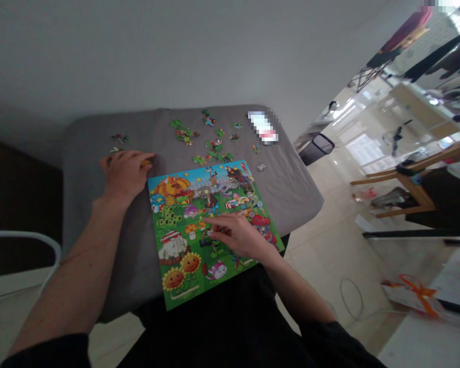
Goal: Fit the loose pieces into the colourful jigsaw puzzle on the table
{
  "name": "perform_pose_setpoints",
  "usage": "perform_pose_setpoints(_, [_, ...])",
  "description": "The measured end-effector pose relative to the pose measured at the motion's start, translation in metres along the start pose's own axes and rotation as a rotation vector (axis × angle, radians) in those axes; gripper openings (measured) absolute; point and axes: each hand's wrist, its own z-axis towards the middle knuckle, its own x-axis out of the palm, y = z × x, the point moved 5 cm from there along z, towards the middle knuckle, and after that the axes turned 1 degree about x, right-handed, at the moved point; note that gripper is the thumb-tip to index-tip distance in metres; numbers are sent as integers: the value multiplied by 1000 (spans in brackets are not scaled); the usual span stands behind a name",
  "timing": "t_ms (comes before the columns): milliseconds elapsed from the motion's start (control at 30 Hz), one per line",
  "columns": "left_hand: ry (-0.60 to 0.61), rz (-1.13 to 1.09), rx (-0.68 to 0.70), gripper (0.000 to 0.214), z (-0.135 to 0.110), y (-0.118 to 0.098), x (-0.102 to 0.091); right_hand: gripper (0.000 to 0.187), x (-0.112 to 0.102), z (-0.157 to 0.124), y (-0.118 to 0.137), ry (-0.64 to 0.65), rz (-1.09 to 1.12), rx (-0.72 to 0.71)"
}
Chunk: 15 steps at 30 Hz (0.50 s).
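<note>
From my view the rectangular cardboard jigsaw picture (184, 245) lies on a gray fabric cushion (287, 176), close to its near edge. Its blue sky points away from me and its sunflowers point toward me. The sheet sits turned, with the near edge rising to the right. Its long axis seems to follow this edge, but the wide lens makes this uncertain. The surface looks smooth and bright against the soft, creased fabric. My right hand (235, 237) is half open and rests over the picture, index finger extended onto it, holding nothing I can see. My left hand (124, 174) is curled at the picture's upper left corner, pinching a small yellow puzzle piece (146, 163). Loose interlocking puzzle pieces (184, 135) lie scattered beyond the picture.
</note>
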Motion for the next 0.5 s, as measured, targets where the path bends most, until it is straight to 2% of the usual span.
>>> perform_pose_setpoints(100, [-31, -19, -9, 51, 1, -2, -3, 56, 7, 7, 5, 43, -31, 47])
perform_pose_setpoints(167, [-39, -50, 1, 51, 0, -6, -3, 57, 8, 12, 8, 54, -61, 55])
perform_pose_setpoints(367, [-52, -155, 66, 46, -12, -22, -5, 29, 12, 20, 15, 104, -63, -18])
perform_pose_setpoints(500, [-46, -210, 104, 47, -17, -25, -3, 24, 18, 27, 24, 166, -138, -96])
